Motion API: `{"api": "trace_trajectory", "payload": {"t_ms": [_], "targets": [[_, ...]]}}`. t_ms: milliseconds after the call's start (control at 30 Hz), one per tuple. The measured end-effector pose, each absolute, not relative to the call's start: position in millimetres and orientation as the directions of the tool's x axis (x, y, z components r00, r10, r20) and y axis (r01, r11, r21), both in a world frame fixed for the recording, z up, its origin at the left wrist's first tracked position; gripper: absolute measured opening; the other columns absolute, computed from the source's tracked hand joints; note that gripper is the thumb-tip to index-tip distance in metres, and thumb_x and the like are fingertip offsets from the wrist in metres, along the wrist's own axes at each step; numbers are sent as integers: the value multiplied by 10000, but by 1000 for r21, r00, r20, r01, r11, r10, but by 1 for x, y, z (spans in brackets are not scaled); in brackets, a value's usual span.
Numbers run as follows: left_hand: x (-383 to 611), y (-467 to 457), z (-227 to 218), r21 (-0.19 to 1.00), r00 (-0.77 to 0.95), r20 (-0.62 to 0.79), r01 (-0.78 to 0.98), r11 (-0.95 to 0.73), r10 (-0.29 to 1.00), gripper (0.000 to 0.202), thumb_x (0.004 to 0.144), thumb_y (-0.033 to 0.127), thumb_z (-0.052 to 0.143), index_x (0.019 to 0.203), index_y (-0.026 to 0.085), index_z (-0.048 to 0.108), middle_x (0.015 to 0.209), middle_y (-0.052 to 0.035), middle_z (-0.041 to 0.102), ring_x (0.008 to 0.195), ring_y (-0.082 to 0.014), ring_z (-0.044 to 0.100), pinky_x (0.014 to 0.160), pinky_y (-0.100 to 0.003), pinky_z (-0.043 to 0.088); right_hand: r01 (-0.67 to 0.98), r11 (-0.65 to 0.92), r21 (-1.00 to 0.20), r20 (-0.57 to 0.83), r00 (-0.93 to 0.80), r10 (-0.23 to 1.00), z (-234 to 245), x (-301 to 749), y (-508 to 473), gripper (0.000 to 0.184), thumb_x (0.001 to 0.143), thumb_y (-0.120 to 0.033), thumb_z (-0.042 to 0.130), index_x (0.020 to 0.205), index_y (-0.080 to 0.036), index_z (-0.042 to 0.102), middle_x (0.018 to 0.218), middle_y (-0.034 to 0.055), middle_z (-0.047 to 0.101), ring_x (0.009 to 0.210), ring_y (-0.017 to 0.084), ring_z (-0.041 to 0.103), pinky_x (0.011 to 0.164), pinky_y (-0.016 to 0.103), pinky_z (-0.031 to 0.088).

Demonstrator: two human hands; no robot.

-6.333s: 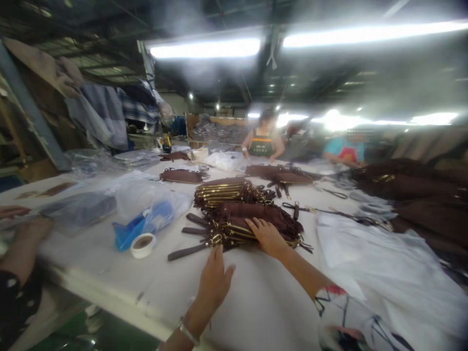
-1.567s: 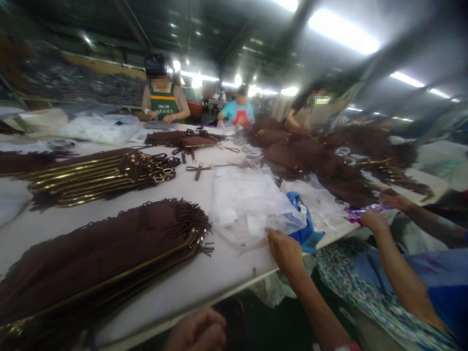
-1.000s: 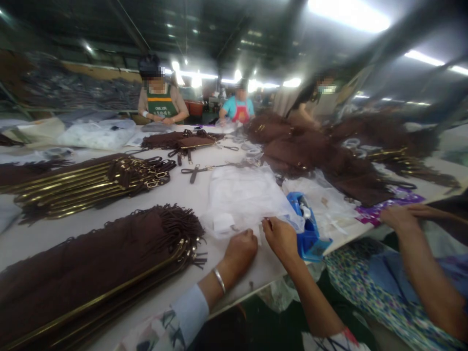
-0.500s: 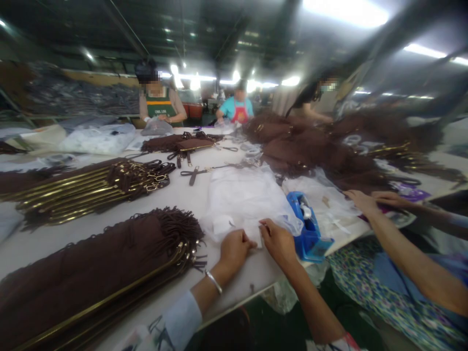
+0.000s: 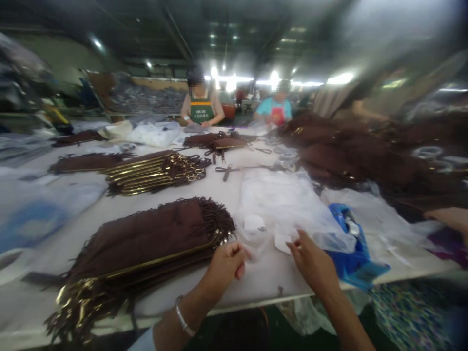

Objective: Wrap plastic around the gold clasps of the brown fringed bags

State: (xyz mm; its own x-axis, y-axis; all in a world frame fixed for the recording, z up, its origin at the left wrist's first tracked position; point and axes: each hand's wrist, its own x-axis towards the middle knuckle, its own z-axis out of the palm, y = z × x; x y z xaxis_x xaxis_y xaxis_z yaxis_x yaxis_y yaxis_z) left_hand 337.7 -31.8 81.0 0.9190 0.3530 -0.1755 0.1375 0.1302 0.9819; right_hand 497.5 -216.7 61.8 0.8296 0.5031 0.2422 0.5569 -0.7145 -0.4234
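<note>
Two bare hands work over a pale counter [image 5: 261, 280]. A white card [image 5: 282, 237] lies at 10 o'clock from the right hand [image 5: 315, 267], whose fingertips touch its near edge; whether that grip pinches the card or merely rests on it, I cannot tell. The card sits at 2 o'clock from the left hand [image 5: 224, 267], well apart from it, so the right is plainly nearer. Its outline looks almost square (blur and sheer plastic hide any long axis). The left hand's fingers are curled together, and whether they hold anything cannot be made out. At the left hand's 10 o'clock is a stack of brown fringed bags [image 5: 146, 241], lengthwise from 8 to 2. White plastic [image 5: 280, 192] spreads at the right hand's 11 o'clock, a blue dispenser [image 5: 345, 265] near its 3.
</note>
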Motion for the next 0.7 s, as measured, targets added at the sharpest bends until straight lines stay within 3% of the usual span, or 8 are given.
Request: {"api": "trace_trajectory", "payload": {"t_ms": [100,167,233,300,367,433,600,700], "targets": [[306,-25,93,968,901,-168,74,240,401,352,830,491,576,760,146,553,419,51,432,391,-69,276,429,-212,174,363,-411,-836,95,834,544,80,457,-205,577,896,-531,490,1389,-243,411,1063,95,668,813,217,643,675,328,500],[287,-24,98,958,882,-172,46,284,438,347,822,481,602,761,142,558,437,45,450,389,-65,293,428,-210,178,85,-146,-986,-35,743,669,83,426,-189,631,869,-571,526,1400,-260,386,1239,120,596,969,232,617,750,346,519],[267,-25,100,942,868,-189,29,333,459,332,801,463,637,766,142,557,459,39,471,392,-64,323,431,-204,190,-194,-2,-981,-127,633,764,81,398,-170,665,814,-546,635,1374,-263,416,1273,112,568,1039,232,580,780,337,512],[246,-25,98,928,848,-208,13,372,488,322,784,443,667,765,144,551,474,35,488,400,-65,351,439,-198,204,-386,62,-920,-175,547,819,78,376,-152,513,779,-465,715,1212,-242,554,1031,57,638,865,170,578,706,265,477],[224,-22,93,924,808,-228,3,383,543,315,782,426,687,769,140,557,473,34,492,410,-65,365,447,-194,213,-493,81,-866,-190,476,858,78,359,-137,265,795,-390,720,955,-203,621,754,-12,573,663,101,489,614,206,405],[201,-17,85,915,767,-255,-6,404,589,307,794,411,696,767,136,562,471,34,491,413,-60,354,447,-191,205,-526,71,-848,-194,432,881,79,344,-124,224,818,-368,700,787,-179,584,663,-34,493,599,82,423,576,194,367],[149,-11,68,828,725,-261,-171,534,637,270,826,373,699,795,156,541,482,48,484,385,-43,312,425,-198,138,-529,-52,-847,-329,445,833,70,294,-99,474,754,-546,713,1069,-217,581,1092,78,609,849,180,573,633,254,464],[126,-12,69,822,712,-227,-225,523,664,254,832,356,700,804,150,555,563,23,537,399,-39,362,431,-192,162,-612,-136,-779,-330,215,919,67,263,-89,524,799,-561,660,1166,-196,573,1054,96,627,809,175,584,620,256,453]]}}
